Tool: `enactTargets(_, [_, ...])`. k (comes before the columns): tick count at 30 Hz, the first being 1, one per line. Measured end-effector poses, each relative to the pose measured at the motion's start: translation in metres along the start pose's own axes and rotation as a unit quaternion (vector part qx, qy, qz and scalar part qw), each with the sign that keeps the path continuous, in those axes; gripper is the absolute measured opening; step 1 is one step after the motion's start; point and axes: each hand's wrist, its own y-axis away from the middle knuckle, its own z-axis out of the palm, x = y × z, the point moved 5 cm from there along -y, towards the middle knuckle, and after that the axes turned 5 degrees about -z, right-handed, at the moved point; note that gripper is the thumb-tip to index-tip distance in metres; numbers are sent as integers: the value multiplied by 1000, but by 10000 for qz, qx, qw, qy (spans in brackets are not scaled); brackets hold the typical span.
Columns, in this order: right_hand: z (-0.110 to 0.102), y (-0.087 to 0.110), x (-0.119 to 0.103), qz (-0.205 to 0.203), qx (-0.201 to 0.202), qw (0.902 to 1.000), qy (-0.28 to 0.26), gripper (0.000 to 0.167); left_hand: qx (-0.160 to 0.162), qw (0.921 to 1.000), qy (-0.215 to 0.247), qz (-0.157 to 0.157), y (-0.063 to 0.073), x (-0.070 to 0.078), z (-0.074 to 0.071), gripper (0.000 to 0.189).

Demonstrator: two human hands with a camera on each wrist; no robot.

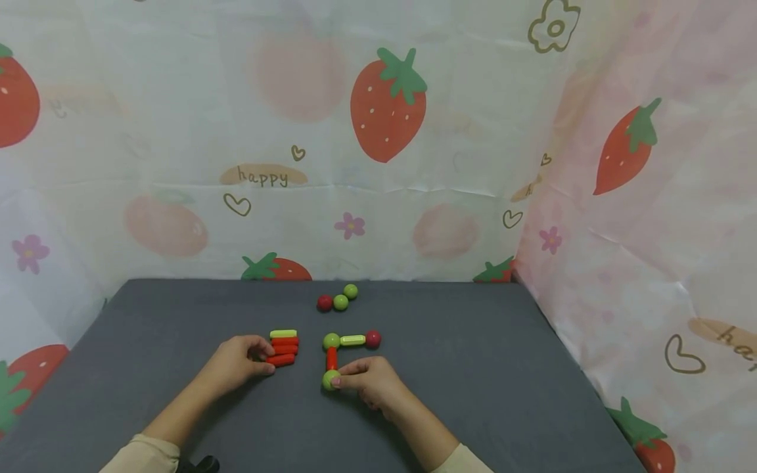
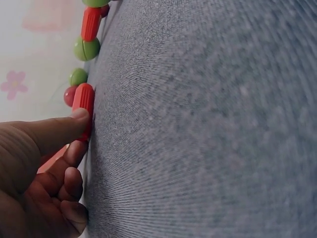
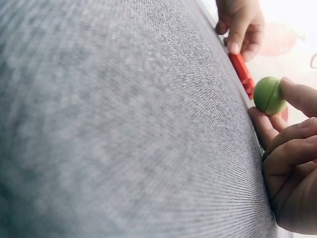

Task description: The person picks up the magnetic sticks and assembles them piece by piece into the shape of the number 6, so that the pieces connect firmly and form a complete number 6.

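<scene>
My left hand (image 1: 238, 359) pinches the near end of a row of short rods, its thumb and finger on the nearest red rod (image 1: 281, 360). That ribbed red rod (image 2: 85, 96) shows under the thumb in the left wrist view. Beyond it in the row lie two more red rods and a yellow rod (image 1: 283, 334). My right hand (image 1: 375, 385) holds a green ball (image 3: 267, 94) between thumb and fingers. From this ball an upright red rod (image 1: 332, 359) runs to a second green ball (image 1: 331, 341), where a yellow rod (image 1: 353, 339) leads right to a dark red ball (image 1: 373, 339).
Behind the joined pieces, a dark red ball (image 1: 324, 303) and two green balls (image 1: 340, 302) sit near the far edge of the grey table (image 1: 473, 368). A curtain (image 1: 461, 157) printed with strawberries hangs behind and along the sides. A dark object (image 1: 207, 464) shows beside the left sleeve.
</scene>
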Motion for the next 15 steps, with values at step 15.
enactTargets(15, [1, -2, 1, -47, -22, 10000, -77, 23, -270, 9996, 22, -50, 3, 2, 5, 18])
